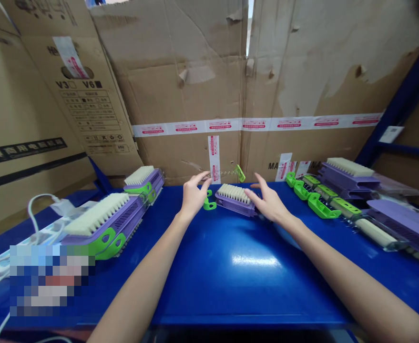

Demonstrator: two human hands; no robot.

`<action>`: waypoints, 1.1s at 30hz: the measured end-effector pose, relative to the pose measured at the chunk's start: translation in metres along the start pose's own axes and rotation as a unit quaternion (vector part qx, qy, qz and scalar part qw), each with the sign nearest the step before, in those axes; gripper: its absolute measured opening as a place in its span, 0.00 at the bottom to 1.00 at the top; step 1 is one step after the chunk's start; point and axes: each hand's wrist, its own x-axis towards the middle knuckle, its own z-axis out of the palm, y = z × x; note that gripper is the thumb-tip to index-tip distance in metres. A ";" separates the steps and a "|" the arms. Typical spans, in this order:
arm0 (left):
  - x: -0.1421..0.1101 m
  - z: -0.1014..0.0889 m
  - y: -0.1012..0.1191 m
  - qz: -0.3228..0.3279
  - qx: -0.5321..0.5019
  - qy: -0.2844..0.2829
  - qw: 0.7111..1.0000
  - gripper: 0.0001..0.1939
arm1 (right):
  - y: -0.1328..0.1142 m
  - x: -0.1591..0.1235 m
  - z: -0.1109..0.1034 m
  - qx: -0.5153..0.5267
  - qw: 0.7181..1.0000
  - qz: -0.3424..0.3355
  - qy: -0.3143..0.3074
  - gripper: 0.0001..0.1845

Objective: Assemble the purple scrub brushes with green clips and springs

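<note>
My left hand (195, 194) is raised at the back of the blue table, thumb and index fingertips close together. From those fingertips a thin, see-through strip with a row of small pins runs rightward to a green end piece (240, 173); the contact is blurred. Beneath lies a purple brush (235, 205) with cream bristles facing up. My right hand (269, 202) is at its right end, fingers apart, thumb close to the bristles; whether it touches is unclear. A green bracket (209, 204) lies beside my left hand, partly hidden by it.
Purple brushes with green ends (102, 219) are stacked at the left near white cables (34, 214). On the right are green brackets (320, 206), a pinned roller part (373, 231) and purple brush bodies (352, 178). Cardboard (180, 95) walls the back; a blue frame post (391, 105) stands right.
</note>
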 end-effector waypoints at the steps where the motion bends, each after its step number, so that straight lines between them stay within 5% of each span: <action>1: -0.001 0.002 0.004 -0.008 -0.031 -0.019 0.999 0.13 | -0.002 0.002 -0.002 0.057 0.998 0.010 0.018 0.39; 7: -0.003 0.011 0.018 -0.073 -0.195 -0.102 0.973 0.16 | -0.013 0.007 -0.008 0.351 0.928 0.104 0.063 0.29; 16: -0.005 0.010 0.021 -0.138 -0.312 -0.133 0.931 0.18 | -0.018 0.006 -0.013 0.511 0.835 0.205 -0.012 0.14; 33: -0.005 0.010 0.014 -0.083 -0.229 -0.124 0.962 0.15 | -0.018 0.005 -0.014 0.535 0.804 0.249 -0.070 0.11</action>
